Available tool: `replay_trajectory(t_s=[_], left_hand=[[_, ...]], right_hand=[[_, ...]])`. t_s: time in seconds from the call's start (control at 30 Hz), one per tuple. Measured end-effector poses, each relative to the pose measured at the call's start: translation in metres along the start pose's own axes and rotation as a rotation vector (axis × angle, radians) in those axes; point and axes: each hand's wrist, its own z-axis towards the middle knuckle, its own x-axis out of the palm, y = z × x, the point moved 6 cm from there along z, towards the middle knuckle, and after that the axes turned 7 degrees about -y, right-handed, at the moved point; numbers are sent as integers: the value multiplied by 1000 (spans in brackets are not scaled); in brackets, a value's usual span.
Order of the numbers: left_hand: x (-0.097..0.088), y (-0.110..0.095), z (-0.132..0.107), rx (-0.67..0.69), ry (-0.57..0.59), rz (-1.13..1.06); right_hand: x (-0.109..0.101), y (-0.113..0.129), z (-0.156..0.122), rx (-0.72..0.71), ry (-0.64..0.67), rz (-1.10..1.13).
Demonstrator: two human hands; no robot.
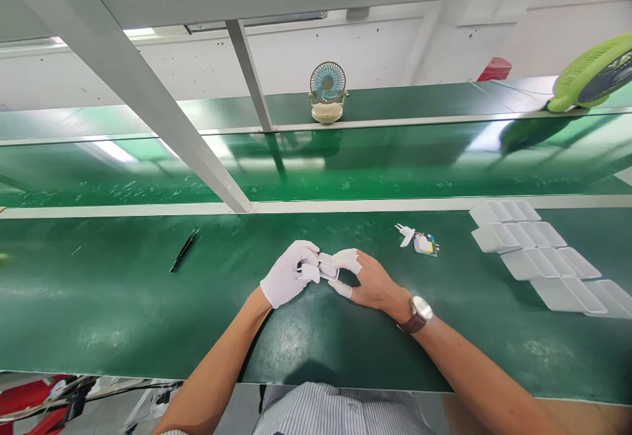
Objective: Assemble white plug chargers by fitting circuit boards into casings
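My left hand (289,272), in a white glove, is closed around one end of a small white plug adapter housing (326,266) with metal pins showing by the fingers. My right hand (368,280), bare with white finger cots on the thumb and forefinger, pinches the other end of the same housing. Both hands hold it just above the green bench mat (148,303), in front of my chest. A brown-strapped watch (419,310) is on my right wrist.
A loose white plug part (405,233) and a small circuit board (425,244) lie to the right of my hands. Several white plastic trays (538,254) overlap at far right. Black tweezers (184,250) lie left. A small fan (327,91) and a green fan (590,73) stand beyond the conveyor.
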Motion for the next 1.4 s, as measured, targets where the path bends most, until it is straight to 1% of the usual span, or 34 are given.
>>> replay_trajectory(t_s=[0.07, 0.13, 0.23, 0.33, 0.43, 0.53, 0.63, 0.73, 0.87, 0.97, 1.03, 1.1, 1.2, 1.3, 1.4], left_hand=[[1, -3, 1, 2, 13, 31], [3, -7, 1, -3, 52, 44], [6, -11, 1, -40, 97, -5], [3, -13, 1, -54, 58, 1], [0, -16, 2, -57, 24, 117], [2, -16, 4, -93, 37, 258], [6, -14, 3, -101, 52, 310], [8, -10, 1, -107, 18, 278], [9, -7, -3, -125, 18, 241], [8, -6, -4, -79, 6, 235], [9, -3, -6, -40, 11, 243], [11, 1, -8, -23, 31, 252], [14, 5, -11, -29, 37, 258], [14, 7, -12, -101, 8, 246], [11, 4, -11, -156, 8, 185]], right_hand=[[-1, 2, 0, -24, -15, -3], [-1, 5, 1, -42, -13, -14], [-2, 7, 3, -59, -5, -24], [-3, 8, 5, -49, -11, -2], [-4, 7, 6, -30, -24, 22], [-3, 6, 5, -22, -20, 22], [0, 5, 2, -26, 14, 22], [3, 4, 0, -21, 59, 34], [2, 3, 3, 24, 45, 84], [2, 0, 4, 111, 72, 131], [1, -2, 4, 141, 104, 153], [-1, -2, 4, 125, 110, 181], [-6, -1, 3, 57, 67, 238], [-7, 0, 2, 23, 23, 263], [-5, -1, 1, 51, -6, 265]])
